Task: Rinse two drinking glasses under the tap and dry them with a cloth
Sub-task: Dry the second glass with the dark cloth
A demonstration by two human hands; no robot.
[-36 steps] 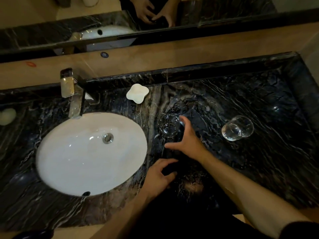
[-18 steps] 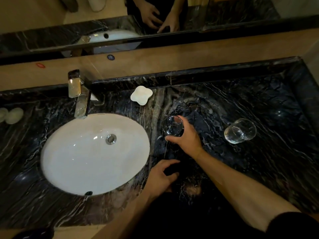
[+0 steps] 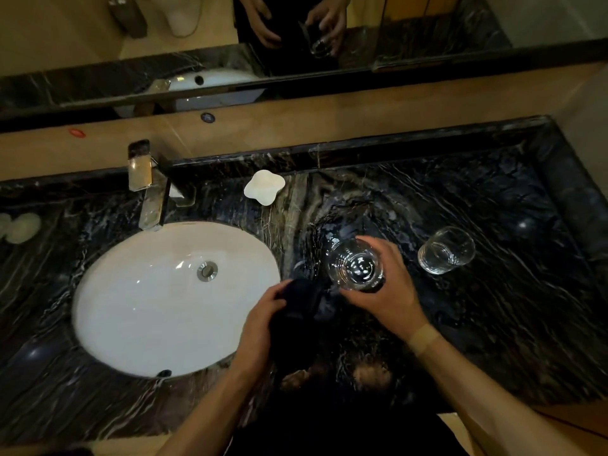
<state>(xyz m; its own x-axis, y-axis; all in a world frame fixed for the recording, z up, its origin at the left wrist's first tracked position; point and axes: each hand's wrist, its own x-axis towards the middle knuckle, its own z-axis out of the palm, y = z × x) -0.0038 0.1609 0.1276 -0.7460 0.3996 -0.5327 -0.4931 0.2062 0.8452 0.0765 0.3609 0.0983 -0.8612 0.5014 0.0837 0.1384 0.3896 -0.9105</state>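
Our right hand (image 3: 388, 297) grips one glass (image 3: 356, 268) above the dark marble counter (image 3: 493, 324), just right of the basin's rim (image 3: 274, 258). Our left hand (image 3: 260, 327) clutches a dark cloth (image 3: 296, 311) beside it. The second glass (image 3: 445, 250) stands apart amid open counter.

The right hand (image 3: 390, 292) holds a glass (image 3: 356, 268) above the marble counter (image 3: 493, 324) while the left hand (image 3: 260, 327) grips a dark cloth (image 3: 297, 311).

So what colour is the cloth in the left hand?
Very dark, black or near it; the cloth shows in the head view, bunched in the left hand.
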